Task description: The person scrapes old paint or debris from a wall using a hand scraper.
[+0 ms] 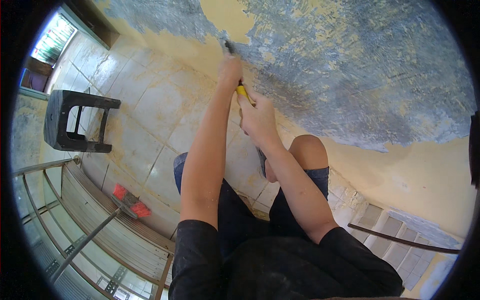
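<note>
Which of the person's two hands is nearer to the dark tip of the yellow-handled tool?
Left. The left hand is just behind the dark tip; the right hand is farther back, at the yellow handle.

We reach both arms forward, our left hand [230,70] farther out than our right hand [260,116], the two near each other. Our left forearm [204,150] runs almost straight ahead, leaning slightly right, its fingers curled closed. Our right forearm [300,187] slants inward to the left, and that hand also grips, the back of it facing up. Our bent right knee [306,149] rises just beside this forearm.
</note>
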`<state>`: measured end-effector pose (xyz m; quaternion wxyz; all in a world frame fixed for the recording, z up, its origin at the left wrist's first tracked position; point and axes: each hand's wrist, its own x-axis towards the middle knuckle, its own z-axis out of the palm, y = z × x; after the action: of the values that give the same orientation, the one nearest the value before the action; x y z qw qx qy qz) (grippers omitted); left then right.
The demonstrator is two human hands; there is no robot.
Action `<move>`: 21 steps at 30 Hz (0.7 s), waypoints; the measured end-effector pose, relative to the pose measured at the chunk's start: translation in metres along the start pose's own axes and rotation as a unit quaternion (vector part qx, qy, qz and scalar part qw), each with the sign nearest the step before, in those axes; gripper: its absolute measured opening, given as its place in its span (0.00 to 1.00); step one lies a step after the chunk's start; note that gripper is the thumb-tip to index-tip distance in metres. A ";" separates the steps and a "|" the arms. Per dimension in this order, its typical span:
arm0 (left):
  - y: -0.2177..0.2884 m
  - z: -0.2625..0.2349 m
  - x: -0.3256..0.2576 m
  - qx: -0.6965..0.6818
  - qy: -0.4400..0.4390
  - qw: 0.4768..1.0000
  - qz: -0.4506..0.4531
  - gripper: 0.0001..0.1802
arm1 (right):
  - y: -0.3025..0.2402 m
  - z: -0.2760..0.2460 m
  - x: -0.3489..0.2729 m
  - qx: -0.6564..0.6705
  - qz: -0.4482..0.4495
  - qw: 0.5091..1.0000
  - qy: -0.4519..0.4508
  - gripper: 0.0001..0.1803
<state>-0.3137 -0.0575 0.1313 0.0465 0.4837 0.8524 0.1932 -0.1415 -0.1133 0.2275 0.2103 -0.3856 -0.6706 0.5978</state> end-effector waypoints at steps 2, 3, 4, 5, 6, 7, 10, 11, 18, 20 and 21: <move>-0.007 0.006 0.011 -0.131 -0.014 0.989 -0.065 0.06 | 0.003 0.006 0.010 -0.002 0.023 1.000 -0.010 0.23; -0.008 0.006 0.012 -0.212 -0.058 0.968 -0.117 0.07 | 0.004 0.007 0.013 -0.004 0.033 0.999 -0.015 0.22; -0.007 0.005 0.012 -0.253 -0.030 0.957 -0.135 0.07 | 0.004 0.007 0.012 0.001 0.017 1.000 -0.014 0.22; -0.003 0.001 0.013 -0.247 -0.060 0.950 -0.180 0.08 | 0.003 0.007 0.010 0.008 0.003 1.000 -0.005 0.22; 0.003 -0.002 0.009 -0.250 -0.074 0.943 -0.205 0.08 | 0.003 0.006 0.007 0.007 0.000 1.000 -0.011 0.22; 0.010 -0.006 0.005 -0.242 -0.090 0.940 -0.223 0.08 | 0.002 0.006 0.002 -0.007 -0.001 1.000 0.000 0.22; 0.028 -0.023 -0.013 -0.111 -0.084 0.983 -0.117 0.12 | -0.002 0.002 -0.019 -0.020 -0.017 1.000 0.011 0.23; 0.039 -0.024 -0.019 -0.223 -0.053 0.960 -0.163 0.13 | -0.003 0.000 -0.028 -0.020 -0.024 0.999 0.012 0.23; 0.089 -0.004 -0.042 -0.382 0.017 0.907 -0.175 0.16 | -0.008 -0.032 -0.078 0.080 0.041 0.996 0.024 0.25; 0.091 0.002 -0.041 -0.386 0.046 0.905 -0.175 0.17 | -0.008 -0.039 -0.079 -0.007 0.024 0.999 0.043 0.22; 0.090 0.004 -0.039 -0.350 0.029 0.919 -0.177 0.17 | -0.007 -0.040 -0.076 -0.005 0.024 0.999 0.047 0.22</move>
<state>-0.2197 -0.0483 0.1573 0.2219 0.2718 0.8032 0.4814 -0.0665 -0.1463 0.2558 0.2253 -0.4305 -0.6532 0.5807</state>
